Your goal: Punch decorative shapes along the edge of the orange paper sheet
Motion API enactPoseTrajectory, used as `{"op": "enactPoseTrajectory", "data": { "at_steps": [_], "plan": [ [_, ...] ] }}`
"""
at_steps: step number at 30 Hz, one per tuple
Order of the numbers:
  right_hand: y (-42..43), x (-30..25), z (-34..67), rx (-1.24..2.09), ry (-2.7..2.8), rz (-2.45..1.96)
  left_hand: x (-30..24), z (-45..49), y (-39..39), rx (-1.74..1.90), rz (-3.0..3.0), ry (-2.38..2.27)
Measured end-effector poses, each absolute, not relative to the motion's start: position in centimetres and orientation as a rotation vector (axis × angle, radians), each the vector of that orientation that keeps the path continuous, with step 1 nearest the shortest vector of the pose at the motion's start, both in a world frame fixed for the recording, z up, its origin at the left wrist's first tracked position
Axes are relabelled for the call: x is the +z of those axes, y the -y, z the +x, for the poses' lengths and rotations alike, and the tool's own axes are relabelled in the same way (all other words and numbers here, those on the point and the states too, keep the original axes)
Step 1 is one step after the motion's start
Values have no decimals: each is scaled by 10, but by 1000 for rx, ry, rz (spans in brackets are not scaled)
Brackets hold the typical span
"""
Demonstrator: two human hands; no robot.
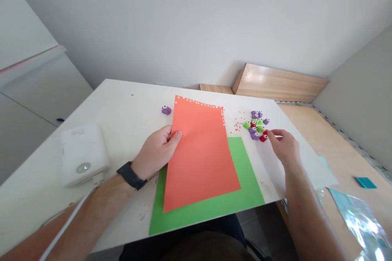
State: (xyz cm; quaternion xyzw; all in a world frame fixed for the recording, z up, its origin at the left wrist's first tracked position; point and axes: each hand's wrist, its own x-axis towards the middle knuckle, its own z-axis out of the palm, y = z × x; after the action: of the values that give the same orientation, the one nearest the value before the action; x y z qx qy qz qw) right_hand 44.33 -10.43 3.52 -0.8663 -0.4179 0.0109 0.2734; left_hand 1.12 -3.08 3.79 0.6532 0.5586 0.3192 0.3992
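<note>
My left hand (161, 147) grips the left edge of an orange sheet of paper (202, 155), thumb on top. Small punched holes run along the sheet's top edge and the upper right edge. Under it lies a green sheet (245, 167). At the right, my right hand (283, 144) has its thumb and index finger pinched on a small red craft punch (265, 132), partly hidden by the fingertips. It is beside a cluster of purple, green and red punches with eye-like tops, among them a green punch (246, 125). A lone purple punch (166, 109) sits left of the orange sheet.
Tiny orange paper bits (238, 125) are scattered between sheet and cluster. A white box-shaped device (83, 155) with a cable stands at the left of the white table (128, 110). Right of the table, a wooden surface holds clear plastic packaging (361, 216) and a teal piece (365, 182).
</note>
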Motion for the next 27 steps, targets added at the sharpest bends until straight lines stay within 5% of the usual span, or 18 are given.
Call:
{"op": "enactPoseTrajectory", "data": {
  "at_steps": [14,27],
  "plan": [
    [-6,107,230,136,2077,-1441,34,13,31,759,1728,-1262],
    [-105,58,116,112,2552,-1730,31,12,30,732,1753,-1251]
  ]
}}
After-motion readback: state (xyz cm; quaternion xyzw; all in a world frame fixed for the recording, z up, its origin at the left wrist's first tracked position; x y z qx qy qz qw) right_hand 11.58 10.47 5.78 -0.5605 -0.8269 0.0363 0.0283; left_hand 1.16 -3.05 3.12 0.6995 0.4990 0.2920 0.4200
